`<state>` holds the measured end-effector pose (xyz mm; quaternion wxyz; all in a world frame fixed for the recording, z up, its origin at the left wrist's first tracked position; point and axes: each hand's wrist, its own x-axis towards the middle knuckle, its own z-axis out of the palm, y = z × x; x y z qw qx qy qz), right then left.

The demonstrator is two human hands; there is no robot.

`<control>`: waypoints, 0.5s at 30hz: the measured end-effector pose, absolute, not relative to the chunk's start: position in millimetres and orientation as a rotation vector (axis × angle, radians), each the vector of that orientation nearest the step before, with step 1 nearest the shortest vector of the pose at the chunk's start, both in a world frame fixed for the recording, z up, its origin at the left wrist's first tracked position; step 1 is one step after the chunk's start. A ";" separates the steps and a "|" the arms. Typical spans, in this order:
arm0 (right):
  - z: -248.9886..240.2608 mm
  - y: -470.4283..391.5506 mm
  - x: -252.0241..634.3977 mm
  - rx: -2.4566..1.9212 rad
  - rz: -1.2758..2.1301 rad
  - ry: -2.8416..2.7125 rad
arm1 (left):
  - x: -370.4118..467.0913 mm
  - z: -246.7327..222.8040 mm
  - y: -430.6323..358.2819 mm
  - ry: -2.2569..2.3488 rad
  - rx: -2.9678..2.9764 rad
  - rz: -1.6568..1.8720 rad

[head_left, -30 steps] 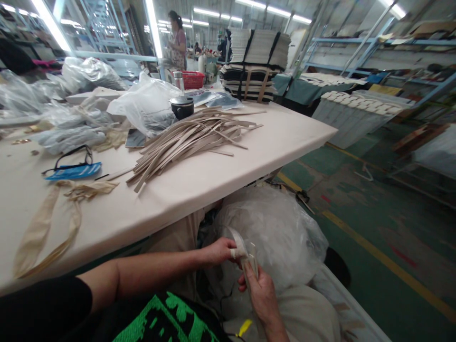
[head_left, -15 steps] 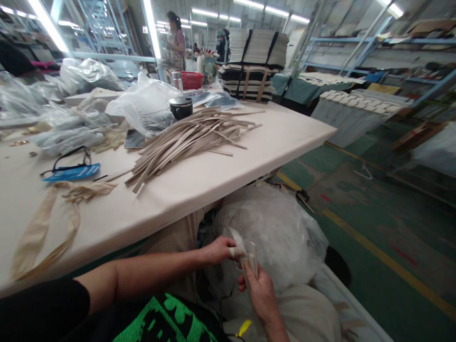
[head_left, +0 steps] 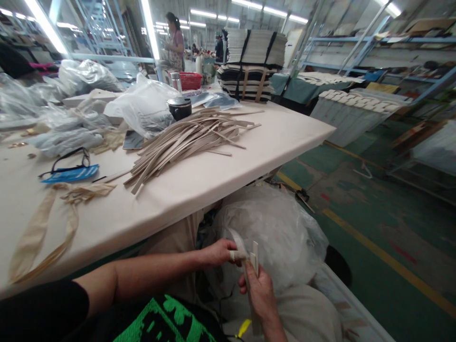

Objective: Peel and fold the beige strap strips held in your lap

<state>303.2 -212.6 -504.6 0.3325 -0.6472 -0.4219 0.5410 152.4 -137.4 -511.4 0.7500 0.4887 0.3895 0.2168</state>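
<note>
Above my lap, my right hand (head_left: 261, 290) is closed round a few long beige strips (head_left: 254, 259), their short ends poking up past the thumb and their tails hanging below the fist. My left hand (head_left: 221, 252) is closed in a pinch at a pale strip (head_left: 239, 241) that curves up in front of its fingertips. Light tape (head_left: 236, 255) wraps one left finger. The two hands nearly touch. On the table lies a loose pile of similar beige strips (head_left: 188, 142).
A pale-covered table (head_left: 278, 142) holds glasses (head_left: 69, 161) on a blue packet, plastic bags (head_left: 142, 102), a dark lidded cup (head_left: 179, 108) and strapped stacks (head_left: 254, 47). A large clear plastic bag (head_left: 274, 228) bulges beyond my hands. Another person (head_left: 175, 40) stands far back.
My left hand has shifted slightly right, and the pale strip at its fingertips now stands more clear of it. The right hand keeps its grip on the strips.
</note>
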 end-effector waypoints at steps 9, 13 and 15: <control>-491.2 -215.5 306.3 -1.705 1.266 -1.123 | 152.1 -510.8 -135.9 0.749 0.611 0.514; -480.1 -235.3 318.6 -1.740 1.284 -1.232 | 148.9 -502.0 -120.1 0.817 0.278 0.639; -478.1 -247.5 329.5 -1.842 1.293 -1.253 | 147.0 -500.4 -110.8 0.877 0.148 0.718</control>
